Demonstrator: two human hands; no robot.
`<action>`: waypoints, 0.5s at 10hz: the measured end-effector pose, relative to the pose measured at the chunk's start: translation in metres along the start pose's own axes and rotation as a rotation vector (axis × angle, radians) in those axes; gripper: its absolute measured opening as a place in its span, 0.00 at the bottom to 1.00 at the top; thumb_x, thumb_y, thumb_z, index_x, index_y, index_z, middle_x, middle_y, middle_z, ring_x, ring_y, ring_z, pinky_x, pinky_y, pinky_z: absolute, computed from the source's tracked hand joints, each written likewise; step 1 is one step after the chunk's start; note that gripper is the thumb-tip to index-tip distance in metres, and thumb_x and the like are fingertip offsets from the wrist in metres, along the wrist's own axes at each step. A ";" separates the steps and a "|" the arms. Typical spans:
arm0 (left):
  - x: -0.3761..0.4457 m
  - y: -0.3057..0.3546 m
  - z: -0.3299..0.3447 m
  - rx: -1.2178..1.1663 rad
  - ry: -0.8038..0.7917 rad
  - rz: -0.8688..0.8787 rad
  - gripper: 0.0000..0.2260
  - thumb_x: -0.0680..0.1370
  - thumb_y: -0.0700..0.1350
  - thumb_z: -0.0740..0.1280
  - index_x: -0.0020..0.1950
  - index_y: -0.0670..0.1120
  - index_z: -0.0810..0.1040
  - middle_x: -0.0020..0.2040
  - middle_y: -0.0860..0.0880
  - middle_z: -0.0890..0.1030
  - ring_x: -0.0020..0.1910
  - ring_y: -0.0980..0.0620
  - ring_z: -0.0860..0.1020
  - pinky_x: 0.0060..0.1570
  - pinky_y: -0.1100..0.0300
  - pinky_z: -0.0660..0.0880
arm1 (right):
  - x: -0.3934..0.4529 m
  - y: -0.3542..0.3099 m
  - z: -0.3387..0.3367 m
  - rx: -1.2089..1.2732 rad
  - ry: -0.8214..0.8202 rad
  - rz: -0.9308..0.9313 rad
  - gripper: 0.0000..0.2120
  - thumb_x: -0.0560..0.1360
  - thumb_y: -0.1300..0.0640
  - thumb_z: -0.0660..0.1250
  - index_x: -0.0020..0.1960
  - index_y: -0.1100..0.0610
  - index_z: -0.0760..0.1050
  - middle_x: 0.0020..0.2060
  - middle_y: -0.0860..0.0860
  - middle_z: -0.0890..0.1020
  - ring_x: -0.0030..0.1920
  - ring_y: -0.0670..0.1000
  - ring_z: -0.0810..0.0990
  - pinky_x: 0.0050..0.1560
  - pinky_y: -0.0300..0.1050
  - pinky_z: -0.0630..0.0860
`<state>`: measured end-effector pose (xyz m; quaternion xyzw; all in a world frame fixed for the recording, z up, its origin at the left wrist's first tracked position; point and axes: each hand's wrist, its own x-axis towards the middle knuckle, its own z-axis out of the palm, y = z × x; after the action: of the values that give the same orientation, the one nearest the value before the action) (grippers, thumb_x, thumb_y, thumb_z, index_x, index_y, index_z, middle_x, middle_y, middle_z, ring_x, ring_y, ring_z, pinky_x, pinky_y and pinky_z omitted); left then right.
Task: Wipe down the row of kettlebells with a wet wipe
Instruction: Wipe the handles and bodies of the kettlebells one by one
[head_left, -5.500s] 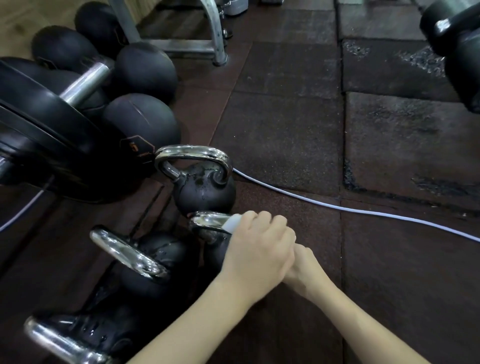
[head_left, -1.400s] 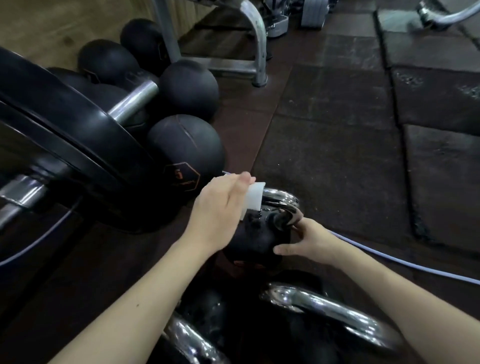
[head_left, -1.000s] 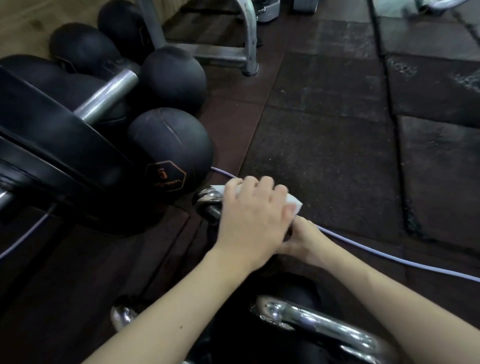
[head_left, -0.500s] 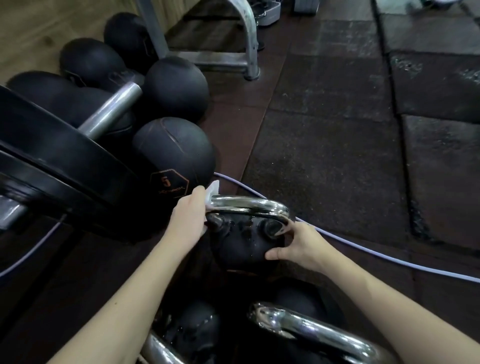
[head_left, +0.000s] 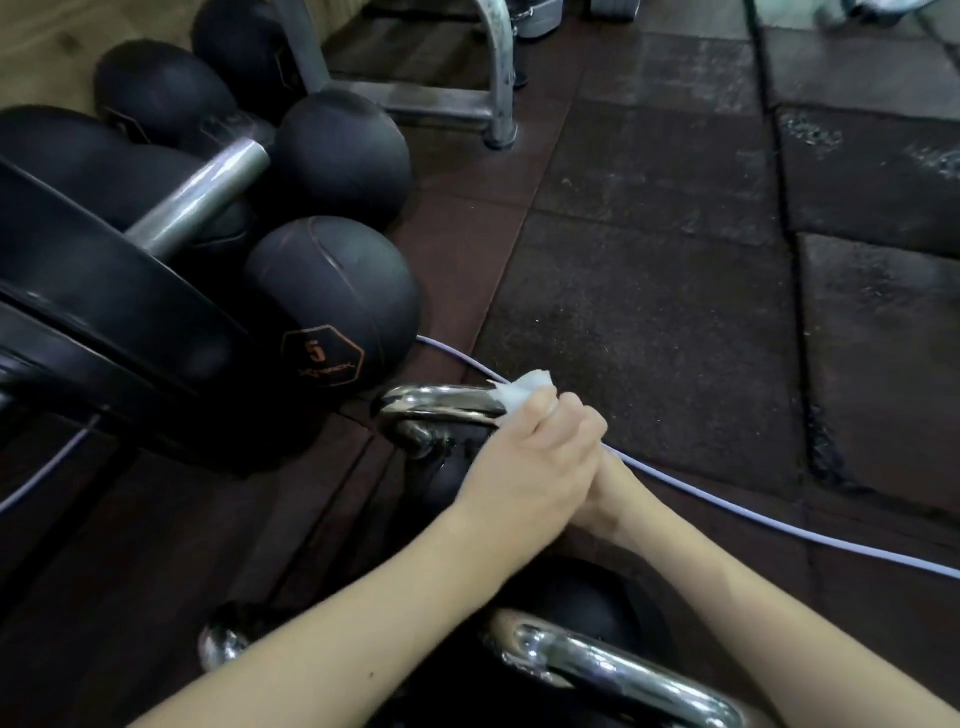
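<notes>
A black kettlebell with a chrome handle (head_left: 441, 408) stands on the floor at the far end of the row. My left hand (head_left: 530, 462) is wrapped round the right end of that handle, shut on a crumpled white wet wipe (head_left: 522, 389). Under and behind it, my right hand (head_left: 613, 493) rests against the kettlebell's right side, mostly hidden. Nearer to me, at the bottom of the view, lies a second kettlebell with a chrome handle (head_left: 608, 670), and a third chrome handle end (head_left: 218, 636) pokes out under my left forearm.
Black medicine balls (head_left: 337, 317) and a barbell with a large black plate (head_left: 114, 291) crowd the left. A pale cable (head_left: 727, 512) runs across the rubber floor tiles (head_left: 649, 322) past the kettlebell. A metal frame leg (head_left: 498, 78) stands further back.
My left hand has slid with the wipe from the left end of the chrome handle to its right end. It now covers my right hand, which stays at the kettlebell's side.
</notes>
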<state>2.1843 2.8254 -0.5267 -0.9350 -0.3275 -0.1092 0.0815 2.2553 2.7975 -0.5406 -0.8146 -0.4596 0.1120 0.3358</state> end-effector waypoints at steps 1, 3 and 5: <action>-0.009 -0.021 -0.021 0.018 0.085 -0.007 0.14 0.80 0.46 0.60 0.61 0.47 0.82 0.53 0.45 0.82 0.49 0.42 0.77 0.54 0.44 0.70 | 0.025 0.058 0.007 0.161 -0.669 -0.143 0.18 0.65 0.39 0.76 0.52 0.41 0.77 0.47 0.40 0.83 0.50 0.43 0.81 0.61 0.58 0.80; -0.039 -0.069 -0.038 -0.254 0.039 -0.472 0.20 0.84 0.57 0.51 0.63 0.51 0.79 0.56 0.52 0.76 0.53 0.46 0.73 0.57 0.48 0.69 | 0.036 0.088 0.012 0.281 -0.749 -0.138 0.29 0.58 0.39 0.86 0.57 0.39 0.84 0.54 0.31 0.84 0.59 0.33 0.79 0.63 0.39 0.75; -0.031 -0.080 -0.039 -0.883 0.143 -1.059 0.15 0.84 0.53 0.57 0.45 0.49 0.79 0.47 0.50 0.79 0.54 0.47 0.77 0.55 0.51 0.70 | 0.037 0.088 0.011 0.260 -0.719 -0.124 0.24 0.58 0.41 0.87 0.46 0.25 0.79 0.49 0.23 0.81 0.58 0.34 0.79 0.60 0.37 0.73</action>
<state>2.1045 2.8600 -0.4906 -0.5856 -0.6584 -0.3185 -0.3494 2.3299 2.8021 -0.6009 -0.6445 -0.5782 0.4275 0.2598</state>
